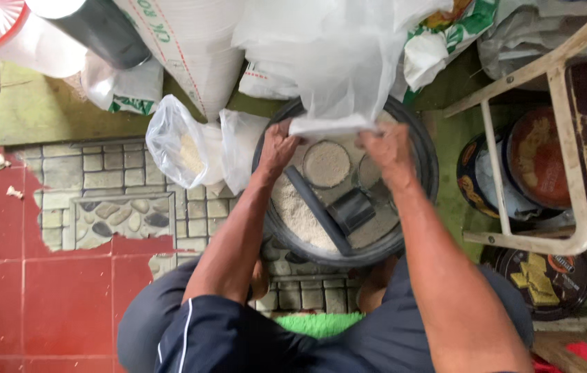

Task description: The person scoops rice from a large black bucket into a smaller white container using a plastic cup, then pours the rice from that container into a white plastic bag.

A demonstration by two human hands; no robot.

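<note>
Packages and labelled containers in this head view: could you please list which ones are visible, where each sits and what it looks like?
Woven sack: top centre, white with red and green print.
Small sack: top left, white with green print.
Clear plastic bag: left of the basin, holding pale grain.
Round tins: under the chair at right, dark lids picturing biscuits.

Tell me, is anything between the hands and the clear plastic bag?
Nothing visible. The left hand and right hand already pinch the clear plastic bag by its lower edge, over the black basin of grain.
</note>
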